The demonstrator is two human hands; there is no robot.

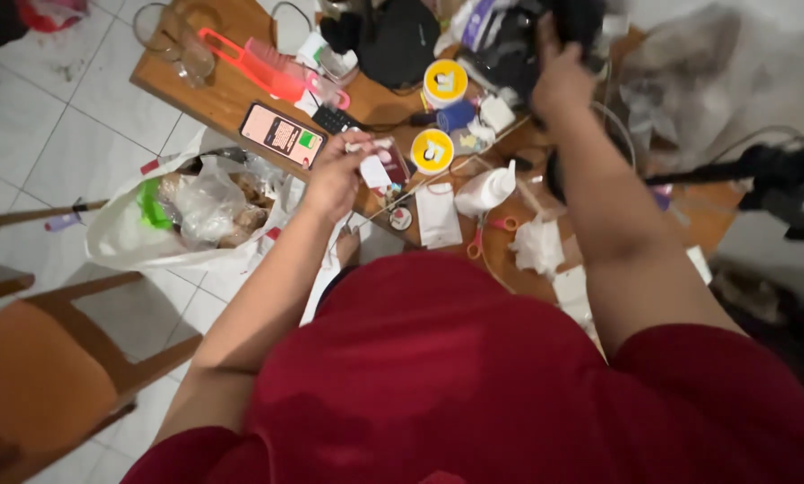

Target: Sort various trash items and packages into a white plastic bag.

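Broadly, a wooden table crowded with small goods, seen from above over a red shirt. Work appears to be in its middle stage: items lie unpacked and scattered, nothing is gathered or closed up, and both hands are occupied. A crumpled white plastic bag, glossy and translucent, sits open at the table's left edge, holding wrapped packets. The right hand is clamped around a black object at the far side; its exact kind cannot be told. A dark, soft pouch lies near it. A pink plastic comb with long rigid teeth lies beside a clear glass. A flat phone shows a lit screen. A white squeeze bottle lies tilted mid-table, near crumpled tissue. Two round yellow-lidded tubs stand apart. The left hand is curled, pinching a small white item, possibly a tag or card, just over the table's front edge.
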